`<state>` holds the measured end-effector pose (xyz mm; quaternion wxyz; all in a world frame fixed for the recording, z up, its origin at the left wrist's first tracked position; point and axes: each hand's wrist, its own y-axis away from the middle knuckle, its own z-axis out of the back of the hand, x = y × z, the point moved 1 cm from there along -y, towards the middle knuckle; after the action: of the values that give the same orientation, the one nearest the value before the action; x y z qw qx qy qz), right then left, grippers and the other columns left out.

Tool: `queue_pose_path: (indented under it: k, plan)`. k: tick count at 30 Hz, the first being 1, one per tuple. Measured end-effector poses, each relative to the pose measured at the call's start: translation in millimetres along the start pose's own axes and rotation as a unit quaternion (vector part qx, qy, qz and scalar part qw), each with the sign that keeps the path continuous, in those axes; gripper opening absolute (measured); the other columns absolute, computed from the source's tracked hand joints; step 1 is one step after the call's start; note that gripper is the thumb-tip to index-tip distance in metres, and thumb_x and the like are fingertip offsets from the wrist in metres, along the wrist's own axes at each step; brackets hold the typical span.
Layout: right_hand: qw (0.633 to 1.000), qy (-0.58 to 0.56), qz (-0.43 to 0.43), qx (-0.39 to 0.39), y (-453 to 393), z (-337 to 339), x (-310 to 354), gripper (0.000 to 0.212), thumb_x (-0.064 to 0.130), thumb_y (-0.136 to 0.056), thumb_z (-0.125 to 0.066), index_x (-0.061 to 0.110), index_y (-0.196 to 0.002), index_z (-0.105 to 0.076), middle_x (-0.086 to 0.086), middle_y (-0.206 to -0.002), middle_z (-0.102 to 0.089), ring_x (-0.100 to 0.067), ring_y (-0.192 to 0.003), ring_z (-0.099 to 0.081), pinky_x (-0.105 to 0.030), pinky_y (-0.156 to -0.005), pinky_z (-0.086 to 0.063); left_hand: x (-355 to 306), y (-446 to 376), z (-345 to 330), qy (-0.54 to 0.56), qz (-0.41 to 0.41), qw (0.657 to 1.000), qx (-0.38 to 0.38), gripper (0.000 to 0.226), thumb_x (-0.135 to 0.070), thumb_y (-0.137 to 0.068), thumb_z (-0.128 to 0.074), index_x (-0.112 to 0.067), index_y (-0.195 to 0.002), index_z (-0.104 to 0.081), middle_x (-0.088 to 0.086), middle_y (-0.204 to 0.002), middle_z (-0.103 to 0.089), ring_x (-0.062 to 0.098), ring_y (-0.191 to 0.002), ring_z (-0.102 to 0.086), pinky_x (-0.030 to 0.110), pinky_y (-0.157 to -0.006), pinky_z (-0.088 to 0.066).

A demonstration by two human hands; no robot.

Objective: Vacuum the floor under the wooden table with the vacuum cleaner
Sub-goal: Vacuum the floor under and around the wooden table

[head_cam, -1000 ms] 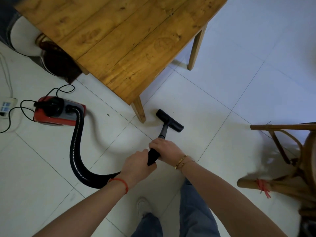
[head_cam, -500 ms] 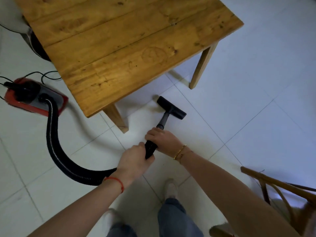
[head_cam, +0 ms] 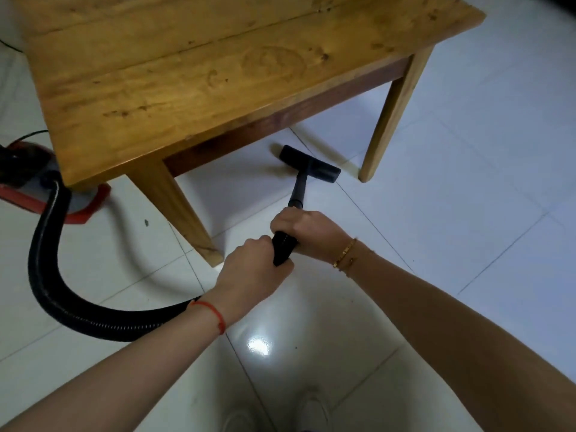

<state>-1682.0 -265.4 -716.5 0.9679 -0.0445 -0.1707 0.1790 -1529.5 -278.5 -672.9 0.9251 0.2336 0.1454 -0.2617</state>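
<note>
Hands on the wand (head_cam: 284, 248) — left hand (head_cam: 249, 271) wrapped round its rear end, right hand (head_cam: 307, 232) gripping just ahead, fingers of both curled tight about the black tube. Red string on the left wrist, gold bracelets (head_cam: 345, 254) on the right. Nozzle (head_cam: 308, 163) flat on the white tiled floor (head_cam: 436, 244), crosswise to the wand, lying between the two near legs of the table (head_cam: 199, 67), right at the front edge and just beside the right leg (head_cam: 393, 112), not touching it. Left leg (head_cam: 179, 208) standing close to the hands. Hose (head_cam: 59, 260) — black, ribbed — curling from under the left wrist, sweeping out leftward and up to the vacuum (head_cam: 37, 188), red and grey, sitting on the floor at the left, partly hidden behind the table's corner. Thin black cable trailing at the far left edge. Small dark speck (head_cam: 145, 223) on a tile near the vacuum. Bright glare on the tile below the arms, pale shoes faint at the bottom edge.
</note>
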Motion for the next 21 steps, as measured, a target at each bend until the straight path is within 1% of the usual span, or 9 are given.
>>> queue_pose_path:
  k: [3, 6, 8, 10, 13, 16, 19, 21]
  plan:
    - [1.000, 0.002, -0.011, 0.012, -3.9, -6.8, -20.8, 0.007, 0.014, -0.081, -0.061, 0.012, -0.087, -0.060, -0.005, -0.087, -0.061, -0.023, -0.083, -0.059, -0.040, -0.067, -0.054, 2.4, -24.0, -12.8, 0.007, -0.004, 1.000, -0.016, 0.019, -0.035, -0.081, -0.052, -0.017, -0.076, -0.049, 0.001, -0.069, -0.057, 0.023, -0.062, -0.058, 0.027, -0.051, -0.040]
    - [1.000, 0.009, -0.005, 0.012, -6.4, -14.3, -44.3, 0.013, 0.021, -0.084, -0.059, 0.011, -0.092, -0.059, -0.005, -0.092, -0.061, -0.023, -0.086, -0.058, -0.038, -0.070, -0.051, 1.0, -47.2, -24.0, 0.012, -0.013, 0.999, -0.034, 0.019, -0.036, -0.080, -0.055, -0.017, -0.078, -0.050, 0.002, -0.073, -0.060, 0.025, -0.065, -0.059, 0.027, -0.052, -0.039]
    - [1.000, 0.023, -0.008, 0.002, -9.3, -22.5, -62.0, 0.015, 0.022, -0.084, -0.058, 0.010, -0.093, -0.059, -0.006, -0.093, -0.062, -0.024, -0.087, -0.059, -0.038, -0.070, -0.050, 0.4, -65.0, -32.6, 0.013, -0.025, 0.998, -0.051, 0.021, -0.036, -0.081, -0.056, -0.017, -0.083, -0.051, 0.004, -0.079, -0.062, 0.027, -0.070, -0.062, 0.028, -0.056, -0.043]
    - [0.999, 0.032, -0.014, -0.009, -13.9, -32.6, -81.1, 0.015, 0.021, -0.083, -0.057, 0.010, -0.094, -0.058, -0.006, -0.093, -0.062, -0.024, -0.087, -0.059, -0.034, -0.068, -0.046, 0.8, -85.2, -41.8, 0.022, -0.031, 0.997, -0.071, 0.021, -0.037, -0.081, -0.057, -0.016, -0.085, -0.052, 0.005, -0.081, -0.065, 0.029, -0.073, -0.064, 0.031, -0.062, -0.051]
    - [0.999, 0.044, -0.015, -0.019, -23.9, -48.3, -106.9, 0.018, 0.020, -0.080, -0.056, 0.010, -0.094, -0.058, -0.006, -0.092, -0.062, -0.026, -0.086, -0.058, -0.033, -0.067, -0.041, 5.0, -114.7, -55.9, 0.031, -0.031, 0.994, -0.098, 0.020, -0.037, -0.080, -0.057, -0.019, -0.076, -0.050, 0.004, -0.074, -0.064, 0.029, -0.072, -0.066, 0.033, -0.066, -0.054]
    - [0.998, 0.060, -0.018, -0.018, -34.8, -61.1, -124.4, 0.025, 0.025, -0.077, -0.050, 0.009, -0.095, -0.057, -0.006, -0.092, -0.062, -0.026, -0.082, -0.056, -0.032, -0.065, -0.037, 12.0, -139.8, -67.3, 0.043, -0.026, 0.992, -0.114, 0.023, -0.039, -0.079, -0.057, -0.019, -0.071, -0.049, 0.000, -0.067, -0.064, 0.024, -0.065, -0.066, 0.030, -0.063, -0.053]
    - [0.997, 0.066, -0.027, -0.016, -46.4, -70.4, -139.5, 0.016, 0.016, -0.081, -0.056, 0.009, -0.095, -0.057, -0.007, -0.092, -0.060, -0.026, -0.081, -0.055, -0.034, -0.066, -0.039, 17.9, -160.8, -74.0, 0.058, -0.017, 0.991, -0.118, 0.020, -0.036, -0.078, -0.056, -0.019, -0.072, -0.051, 0.000, -0.064, -0.064, 0.022, -0.060, -0.066, 0.029, -0.062, -0.054]
    - [0.997, 0.072, -0.038, -0.014, -54.6, -74.8, -150.5, 0.016, 0.015, -0.082, -0.057, 0.009, -0.096, -0.056, -0.006, -0.093, -0.060, -0.023, -0.080, -0.053, -0.032, -0.066, -0.036, 19.3, -174.5, -75.9, 0.061, -0.015, 0.990, -0.126, 0.018, -0.036, -0.078, -0.057, -0.019, -0.072, -0.052, 0.001, -0.065, -0.064, 0.023, -0.062, -0.066, 0.031, -0.064, -0.057]
